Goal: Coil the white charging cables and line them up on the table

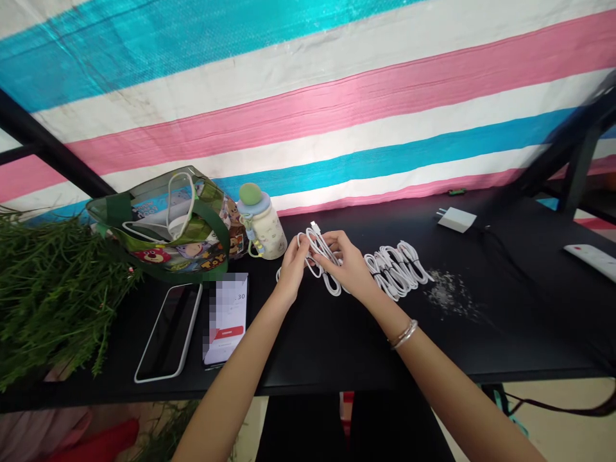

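Note:
Both hands meet around a coiled white charging cable (315, 247) over the middle of the black table. My left hand (293, 266) pinches the coil's left side, and my right hand (347, 262) closes on its right side. A white plug end sticks up above the fingers. Part of the coil is hidden behind the hands, with loops showing below them. Just right of my right hand lies a row of several white cable bundles (399, 269), bound with black ties.
At left are leafy green stems (52, 289), a clear printed bag (192, 237), a bottle (267, 228), a dark-screened phone (171, 333) and a lit phone (226, 321). At right are small pale scraps (450, 294), a white charger (457, 219) and a white power strip (591, 260).

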`<move>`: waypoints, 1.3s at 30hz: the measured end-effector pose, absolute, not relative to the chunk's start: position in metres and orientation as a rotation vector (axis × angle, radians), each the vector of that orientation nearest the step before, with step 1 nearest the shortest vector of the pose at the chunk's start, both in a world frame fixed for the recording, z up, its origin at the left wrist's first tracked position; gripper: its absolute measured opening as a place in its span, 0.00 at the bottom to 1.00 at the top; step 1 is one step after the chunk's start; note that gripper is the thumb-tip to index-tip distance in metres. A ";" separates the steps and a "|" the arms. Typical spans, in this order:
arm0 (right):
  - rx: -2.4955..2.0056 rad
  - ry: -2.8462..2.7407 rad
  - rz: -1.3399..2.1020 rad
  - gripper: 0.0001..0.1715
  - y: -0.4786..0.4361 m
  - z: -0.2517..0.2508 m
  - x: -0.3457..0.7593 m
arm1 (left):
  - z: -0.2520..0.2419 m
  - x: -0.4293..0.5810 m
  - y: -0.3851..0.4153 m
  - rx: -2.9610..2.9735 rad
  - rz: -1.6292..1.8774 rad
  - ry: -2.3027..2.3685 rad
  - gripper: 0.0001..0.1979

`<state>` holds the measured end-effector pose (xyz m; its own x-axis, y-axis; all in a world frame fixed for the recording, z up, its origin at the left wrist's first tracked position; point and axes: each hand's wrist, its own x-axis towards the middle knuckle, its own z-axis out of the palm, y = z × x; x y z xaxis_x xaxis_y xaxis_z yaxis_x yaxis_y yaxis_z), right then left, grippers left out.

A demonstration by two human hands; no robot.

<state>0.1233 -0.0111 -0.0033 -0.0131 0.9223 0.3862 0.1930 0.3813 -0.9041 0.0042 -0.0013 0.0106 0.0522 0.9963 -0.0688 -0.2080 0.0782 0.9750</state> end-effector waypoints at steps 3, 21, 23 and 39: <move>-1.070 -1.470 0.830 0.14 -0.010 -0.005 0.124 | 0.010 0.004 -0.002 1.058 1.237 1.032 0.07; -1.075 -1.507 0.912 0.18 -0.007 -0.005 0.129 | 0.011 0.003 -0.002 1.132 1.255 1.005 0.08; -1.070 -1.510 0.908 0.18 -0.008 -0.004 0.129 | 0.012 0.003 -0.002 1.127 1.254 0.987 0.08; -0.932 -1.447 1.115 0.23 -0.007 -0.006 0.132 | 0.018 0.002 0.001 0.854 1.244 0.857 0.05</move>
<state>0.1320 -0.0071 -0.0057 -0.1599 0.9510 0.2646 -0.0137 0.2659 -0.9639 0.0020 0.0013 0.0183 0.1181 0.9900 -0.0772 -0.4242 0.1205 0.8975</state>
